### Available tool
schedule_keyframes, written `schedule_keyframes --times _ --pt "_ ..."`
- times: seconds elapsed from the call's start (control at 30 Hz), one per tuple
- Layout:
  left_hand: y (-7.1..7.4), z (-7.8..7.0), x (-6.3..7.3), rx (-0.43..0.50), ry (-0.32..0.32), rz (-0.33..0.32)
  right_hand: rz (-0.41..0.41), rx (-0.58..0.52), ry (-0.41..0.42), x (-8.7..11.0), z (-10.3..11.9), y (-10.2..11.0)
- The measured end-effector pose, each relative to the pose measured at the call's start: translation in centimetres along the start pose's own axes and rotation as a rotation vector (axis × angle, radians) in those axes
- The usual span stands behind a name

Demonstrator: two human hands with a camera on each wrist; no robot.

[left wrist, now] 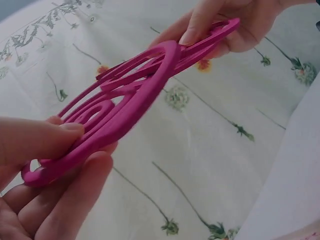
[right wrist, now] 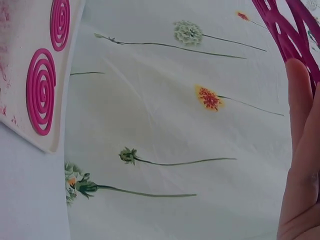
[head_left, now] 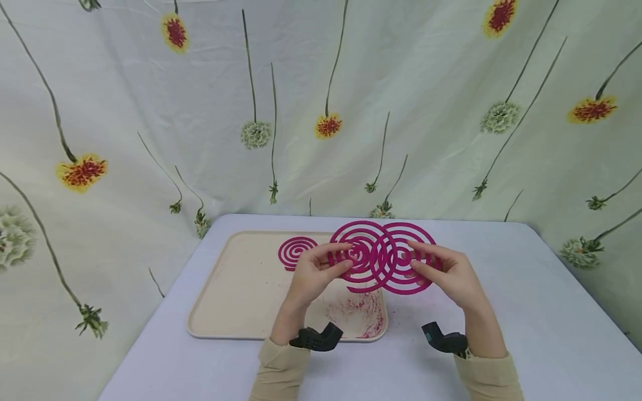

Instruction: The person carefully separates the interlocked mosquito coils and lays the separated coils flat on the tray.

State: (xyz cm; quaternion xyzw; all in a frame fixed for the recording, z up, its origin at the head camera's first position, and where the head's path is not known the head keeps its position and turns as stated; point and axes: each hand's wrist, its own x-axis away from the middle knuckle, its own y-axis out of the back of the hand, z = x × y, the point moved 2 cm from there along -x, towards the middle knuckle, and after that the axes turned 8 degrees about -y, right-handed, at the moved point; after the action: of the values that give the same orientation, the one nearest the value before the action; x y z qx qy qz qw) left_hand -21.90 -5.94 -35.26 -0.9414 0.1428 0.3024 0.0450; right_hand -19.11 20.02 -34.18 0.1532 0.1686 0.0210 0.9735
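In the head view, two magenta mosquito coils overlap in mid-air above the tray's right side. My left hand (head_left: 312,274) pinches the left coil (head_left: 356,250) between thumb and fingers. The right coil (head_left: 403,257) is pinched by my right hand (head_left: 455,274). From the left wrist view, the coils' rings (left wrist: 135,110) cross at a slant, and I cannot tell whether they are still interlocked. Only part of the right hand's fingers (right wrist: 300,105) and the held coils shows in the right wrist view.
A beige tray (head_left: 230,295) lies on the white table (head_left: 541,312), with pink crumbs at its right front. One coil (head_left: 291,253) rests at its back; the right wrist view shows two coils there, the nearer one (right wrist: 43,95) whole. A flowered cloth (head_left: 426,100) hangs behind.
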Motion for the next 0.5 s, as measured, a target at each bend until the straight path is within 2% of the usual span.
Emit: schedule_keyframes --times 0.17,0.23,0.3,0.4,0.5 --pt "-1.3 0.3 -0.2 0.060 -0.048 -0.216 -0.205 -0.142 -0.010 -0.4 0.1 -1.8" --pt "-2.0 0.6 -0.2 0.081 -0.067 -0.281 -0.305 -0.197 -0.014 -0.5 0.1 -2.7" --pt "-2.8 0.9 -0.2 0.120 -0.078 -0.318 -0.398 -0.253 0.004 -0.5 0.1 -3.7" --pt "-4.1 1.2 0.0 0.173 -0.086 -0.334 -0.512 -0.296 0.085 -0.3 0.1 -5.1" --pt "-5.3 1.4 0.3 0.201 -0.102 -0.336 -0.574 -0.324 0.189 -0.2 0.0 -6.5"
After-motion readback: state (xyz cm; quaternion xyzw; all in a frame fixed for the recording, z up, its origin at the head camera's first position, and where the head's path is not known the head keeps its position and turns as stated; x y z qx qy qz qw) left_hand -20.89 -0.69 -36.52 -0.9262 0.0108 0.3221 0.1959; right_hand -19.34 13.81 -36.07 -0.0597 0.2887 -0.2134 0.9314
